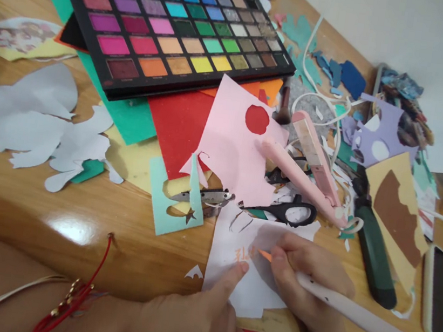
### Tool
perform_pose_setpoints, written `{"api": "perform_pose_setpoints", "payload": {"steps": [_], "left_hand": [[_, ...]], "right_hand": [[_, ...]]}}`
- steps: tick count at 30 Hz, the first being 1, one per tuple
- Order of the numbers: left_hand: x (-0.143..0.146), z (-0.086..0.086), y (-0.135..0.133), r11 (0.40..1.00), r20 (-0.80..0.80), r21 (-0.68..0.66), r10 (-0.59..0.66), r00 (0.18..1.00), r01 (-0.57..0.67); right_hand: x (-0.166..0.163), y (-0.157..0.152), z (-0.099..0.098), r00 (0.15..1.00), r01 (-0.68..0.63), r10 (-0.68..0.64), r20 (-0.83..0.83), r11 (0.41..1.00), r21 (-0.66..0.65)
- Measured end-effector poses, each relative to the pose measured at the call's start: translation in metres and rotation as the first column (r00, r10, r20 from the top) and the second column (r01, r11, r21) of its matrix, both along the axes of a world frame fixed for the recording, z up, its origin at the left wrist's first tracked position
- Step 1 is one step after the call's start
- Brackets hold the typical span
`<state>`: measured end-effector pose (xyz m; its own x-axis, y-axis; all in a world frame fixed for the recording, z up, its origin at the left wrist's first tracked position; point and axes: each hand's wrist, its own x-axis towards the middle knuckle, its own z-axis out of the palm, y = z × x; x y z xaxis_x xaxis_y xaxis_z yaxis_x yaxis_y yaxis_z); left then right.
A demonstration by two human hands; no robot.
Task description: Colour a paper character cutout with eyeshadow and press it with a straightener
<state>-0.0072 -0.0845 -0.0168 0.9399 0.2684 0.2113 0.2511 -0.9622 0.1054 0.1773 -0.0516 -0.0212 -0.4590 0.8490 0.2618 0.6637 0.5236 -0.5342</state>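
Observation:
My right hand [307,275] grips an orange marker [364,318] with a long pale barrel and an orange end. Its orange tip meets a white sheet of paper [219,272] beside a few orange letters [243,254]. Just below the letters, my left hand [210,314] presses its outstretched index fingertip on the sheet, its other fingers curled and holding nothing I can see. Curved dark pencil-like lines show near the sheet's top. Above the sheet lie black-handled scissors [289,213] and a mint-green paper [175,225] with cutouts.
An eyeshadow palette [113,89] lies open at the back over coloured papers. A pink flat iron [305,182] with its cord, dark-green-handled pliers [376,257] and a phone [441,295] lie right. White paper cutouts [43,126] spread left. A small scrap [194,272] is near my left hand.

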Motion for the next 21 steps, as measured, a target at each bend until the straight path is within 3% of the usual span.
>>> {"api": "perform_pose_setpoints", "payload": {"steps": [4, 9, 13, 17, 21], "left_hand": [[0.0014, -0.0026, -0.0022, 1.000, 0.005, -0.004, 0.014, 1.000, -0.014], [0.0022, -0.0045, -0.0042, 1.000, 0.020, -0.015, 0.023, 1.000, -0.023], [0.0018, -0.0042, -0.0030, 1.000, 0.019, -0.003, 0.016, 1.000, -0.016], [0.0014, -0.0048, -0.0039, 1.000, 0.011, 0.005, 0.017, 1.000, -0.017], [0.0008, -0.0045, -0.0044, 1.000, 0.018, -0.013, 0.012, 1.000, -0.012]], "right_hand": [[-0.0009, 0.0013, 0.0011, 1.000, 0.019, -0.019, -0.001, 1.000, -0.011], [0.0019, 0.0054, 0.0073, 0.988, -0.115, 0.122, 0.095, 0.990, -0.084], [0.0057, 0.0044, 0.0066, 0.973, -0.115, 0.137, 0.187, 0.986, -0.122], [0.0031, 0.0014, 0.0038, 0.998, -0.032, 0.033, 0.058, 0.999, -0.027], [0.0054, -0.0032, 0.0015, 1.000, -0.012, 0.011, -0.023, 0.997, -0.070]]}}
